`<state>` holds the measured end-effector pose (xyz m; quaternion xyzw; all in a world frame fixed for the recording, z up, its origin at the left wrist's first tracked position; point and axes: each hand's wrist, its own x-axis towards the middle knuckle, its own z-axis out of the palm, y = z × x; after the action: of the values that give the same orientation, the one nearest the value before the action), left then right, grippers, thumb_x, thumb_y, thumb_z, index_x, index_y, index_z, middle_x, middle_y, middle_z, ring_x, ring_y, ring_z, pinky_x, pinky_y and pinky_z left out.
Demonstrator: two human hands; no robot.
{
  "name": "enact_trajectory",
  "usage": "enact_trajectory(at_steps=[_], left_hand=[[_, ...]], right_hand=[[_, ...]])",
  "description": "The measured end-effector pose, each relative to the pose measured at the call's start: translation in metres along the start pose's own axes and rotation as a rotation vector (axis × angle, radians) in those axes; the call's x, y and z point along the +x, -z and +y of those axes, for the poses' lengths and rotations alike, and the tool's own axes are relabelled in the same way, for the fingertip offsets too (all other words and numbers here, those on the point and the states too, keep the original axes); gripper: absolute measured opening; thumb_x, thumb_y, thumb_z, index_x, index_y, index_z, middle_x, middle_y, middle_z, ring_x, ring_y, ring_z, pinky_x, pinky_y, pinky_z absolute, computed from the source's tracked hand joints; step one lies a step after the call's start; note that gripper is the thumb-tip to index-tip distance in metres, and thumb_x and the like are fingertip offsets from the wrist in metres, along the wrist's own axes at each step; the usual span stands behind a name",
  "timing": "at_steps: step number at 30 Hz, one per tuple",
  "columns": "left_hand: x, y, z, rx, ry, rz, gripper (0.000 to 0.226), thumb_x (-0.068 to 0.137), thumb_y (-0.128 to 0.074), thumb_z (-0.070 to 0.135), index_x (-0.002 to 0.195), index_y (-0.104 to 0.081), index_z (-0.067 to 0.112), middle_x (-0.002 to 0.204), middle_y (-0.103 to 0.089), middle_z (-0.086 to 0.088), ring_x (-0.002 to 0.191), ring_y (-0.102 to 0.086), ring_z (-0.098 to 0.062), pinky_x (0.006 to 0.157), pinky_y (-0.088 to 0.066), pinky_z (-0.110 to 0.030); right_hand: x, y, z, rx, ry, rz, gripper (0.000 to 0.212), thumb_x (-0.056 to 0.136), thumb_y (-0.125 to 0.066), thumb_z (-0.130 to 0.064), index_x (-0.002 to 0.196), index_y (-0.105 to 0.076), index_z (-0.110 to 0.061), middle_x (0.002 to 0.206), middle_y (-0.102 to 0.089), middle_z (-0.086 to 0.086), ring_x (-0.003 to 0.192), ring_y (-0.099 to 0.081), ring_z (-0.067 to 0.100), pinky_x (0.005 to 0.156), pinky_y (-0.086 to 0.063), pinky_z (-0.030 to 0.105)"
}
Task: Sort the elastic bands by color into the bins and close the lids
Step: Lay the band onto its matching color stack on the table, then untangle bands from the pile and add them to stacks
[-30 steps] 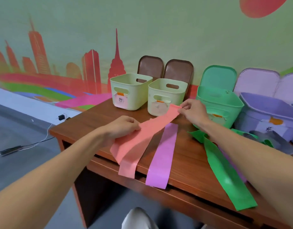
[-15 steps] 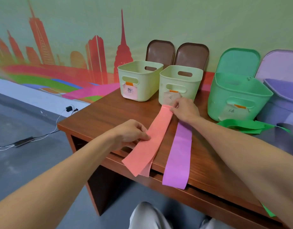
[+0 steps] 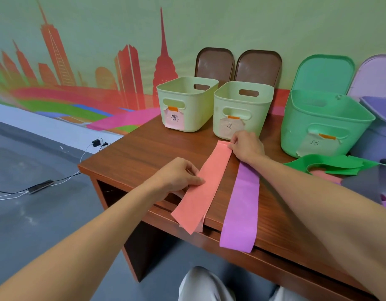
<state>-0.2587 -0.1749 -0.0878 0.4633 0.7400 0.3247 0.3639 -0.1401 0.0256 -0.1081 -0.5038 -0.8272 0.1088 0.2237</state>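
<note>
The pink band (image 3: 206, 185) lies flat on the table (image 3: 144, 153). Its long axis runs from just in front of the right-hand cream bin (image 3: 242, 98) back toward the person and slightly left, and its near end hangs over the table's front edge. It is a wide, smooth, salmon-coloured strip laid double, with a paler second layer peeking out at the hanging end. The right hand (image 3: 246, 145) pinches its far end against the wood, fingers curled over the corner. The left hand (image 3: 179, 177) grips its left edge about midway, thumb on top. A purple band (image 3: 242, 205) lies just beside it on the right, nearly parallel, also drooping over the front edge. Bare wood stretches left of the pink band to the table's corner. Behind stand the left cream bin (image 3: 187, 103), the green bin (image 3: 324, 124) and the purple bin (image 3: 381, 118), all open, with green bands (image 3: 331, 164) heaped to the right.
</note>
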Motion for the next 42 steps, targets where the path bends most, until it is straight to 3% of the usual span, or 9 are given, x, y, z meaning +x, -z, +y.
enact_trajectory(at_steps=[5, 9, 12, 21, 25, 28, 33, 38, 42], left_hand=[[-0.001, -0.007, 0.001, 0.327, -0.119, 0.084, 0.02, 0.086, -0.068, 0.026, 0.101, -0.058, 0.018, 0.085, -0.058, 0.004, 0.073, -0.062, -0.014, 0.046, -0.052, -0.023], [0.0, -0.007, 0.0, 0.522, -0.132, 0.138, 0.031, 0.085, -0.066, 0.036, 0.107, -0.05, 0.021, 0.096, -0.062, 0.0, 0.072, -0.064, -0.021, 0.064, -0.056, -0.038], [-0.002, -0.007, -0.001, 0.635, -0.161, 0.172, 0.032, 0.085, -0.064, 0.041, 0.11, -0.052, 0.023, 0.109, -0.06, 0.002, 0.096, -0.06, -0.023, 0.083, -0.052, -0.043], [0.0, -0.041, 0.021, 0.434, -0.477, 0.198, 0.016, 0.084, -0.058, 0.016, 0.098, -0.06, 0.023, 0.099, -0.048, 0.003, 0.086, -0.053, -0.011, 0.083, -0.046, -0.027], [0.006, -0.082, 0.046, 0.308, -0.647, 0.161, 0.017, 0.086, -0.057, 0.01, 0.095, -0.061, 0.023, 0.09, -0.049, 0.008, 0.076, -0.051, -0.006, 0.076, -0.042, -0.022], [0.012, -0.118, 0.066, 0.316, -0.772, 0.084, 0.019, 0.088, -0.055, 0.012, 0.105, -0.06, 0.019, 0.096, -0.054, 0.005, 0.083, -0.049, -0.007, 0.076, -0.039, -0.02], [0.031, -0.165, 0.088, 0.1, -0.596, 0.154, 0.014, 0.089, -0.055, 0.011, 0.102, -0.06, 0.016, 0.099, -0.059, -0.004, 0.09, -0.054, -0.015, 0.083, -0.043, -0.025], [0.031, -0.195, 0.105, -0.237, -0.339, 0.098, 0.031, 0.083, -0.061, 0.051, 0.089, -0.062, 0.021, 0.083, -0.065, 0.003, 0.077, -0.061, -0.016, 0.081, -0.049, -0.033], [0.031, -0.212, 0.112, -0.301, -0.261, 0.293, 0.011, 0.08, -0.067, 0.029, 0.083, -0.066, 0.018, 0.076, -0.067, -0.002, 0.075, -0.062, -0.018, 0.073, -0.048, -0.03]], right_hand=[[-0.001, 0.0, -0.002, -0.109, 0.037, 0.018, 0.019, 0.089, -0.062, -0.027, 0.102, -0.059, -0.014, 0.107, -0.063, 0.012, 0.101, -0.058, 0.033, 0.08, -0.048, 0.04], [-0.005, 0.006, -0.005, -0.192, 0.088, 0.046, 0.023, 0.091, -0.056, -0.022, 0.11, -0.055, -0.009, 0.109, -0.061, 0.016, 0.101, -0.058, 0.036, 0.077, -0.047, 0.039], [-0.009, 0.015, -0.003, -0.207, 0.106, -0.032, 0.021, 0.09, -0.052, -0.019, 0.109, -0.056, -0.012, 0.107, -0.06, 0.014, 0.099, -0.058, 0.034, 0.075, -0.048, 0.038], [-0.03, 0.093, 0.024, -0.11, 0.293, -0.332, 0.013, 0.087, -0.063, -0.018, 0.093, -0.072, -0.013, 0.092, -0.07, -0.001, 0.089, -0.062, 0.013, 0.078, -0.047, 0.022], [-0.043, 0.136, 0.059, -0.093, 0.294, -0.265, 0.011, 0.086, -0.065, -0.023, 0.09, -0.073, -0.016, 0.083, -0.068, -0.007, 0.08, -0.059, 0.008, 0.064, -0.039, 0.01], [-0.053, 0.152, 0.094, -0.113, 0.274, -0.208, 0.015, 0.087, -0.065, -0.024, 0.091, -0.074, -0.013, 0.09, -0.072, -0.001, 0.084, -0.063, 0.013, 0.073, -0.044, 0.02], [-0.072, 0.15, 0.139, -0.042, 0.318, -0.144, 0.022, 0.092, -0.06, -0.031, 0.093, -0.073, -0.014, 0.095, -0.072, -0.002, 0.087, -0.06, 0.012, 0.075, -0.039, 0.025], [-0.091, 0.143, 0.165, 0.102, 0.322, -0.088, 0.03, 0.095, -0.052, -0.036, 0.086, -0.07, -0.013, 0.083, -0.07, 0.002, 0.083, -0.062, 0.02, 0.08, -0.047, 0.039], [-0.102, 0.145, 0.174, 0.194, 0.321, -0.017, 0.029, 0.094, -0.052, -0.038, 0.09, -0.072, -0.017, 0.086, -0.072, 0.0, 0.084, -0.063, 0.016, 0.081, -0.047, 0.035]])
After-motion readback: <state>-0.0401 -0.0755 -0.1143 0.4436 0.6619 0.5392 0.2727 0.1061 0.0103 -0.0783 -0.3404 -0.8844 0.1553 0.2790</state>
